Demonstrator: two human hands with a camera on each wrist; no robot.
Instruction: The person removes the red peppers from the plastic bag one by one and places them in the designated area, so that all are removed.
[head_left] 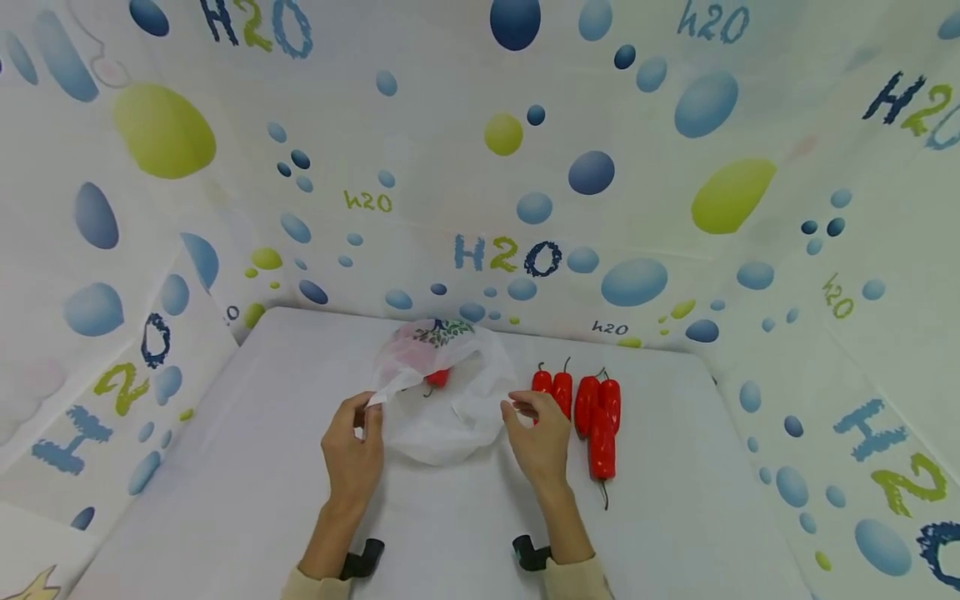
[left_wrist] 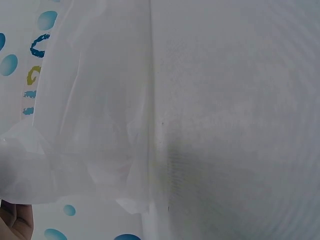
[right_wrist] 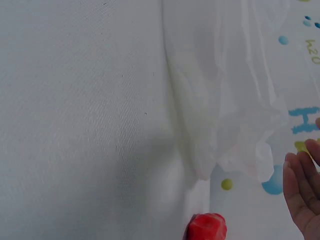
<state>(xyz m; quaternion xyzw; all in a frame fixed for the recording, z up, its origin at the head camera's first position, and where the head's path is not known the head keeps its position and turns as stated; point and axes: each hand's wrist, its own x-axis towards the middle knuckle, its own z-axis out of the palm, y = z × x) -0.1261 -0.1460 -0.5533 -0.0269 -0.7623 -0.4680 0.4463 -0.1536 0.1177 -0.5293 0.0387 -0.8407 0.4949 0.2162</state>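
Observation:
A thin white plastic bag (head_left: 442, 433) with a green leafy print lies on the table, its mouth facing me. Inside it a red pepper (head_left: 437, 378) shows through the opening. My left hand (head_left: 355, 454) pinches the left edge of the bag's mouth; in the left wrist view only part of that hand (left_wrist: 17, 220) appears below the plastic. My right hand (head_left: 542, 437) is at the bag's right edge, its fingers (right_wrist: 295, 182) loosely extended and slightly apart from the plastic in the right wrist view. Several red peppers (head_left: 602, 442) lie just right of this hand, which partly hides two.
The white table (head_left: 675, 500) ends at a back wall (head_left: 450, 167) covered with printed blue and green drops. Similar sheeting rises on both sides. Black wrist mounts (head_left: 365, 558) show on both forearms.

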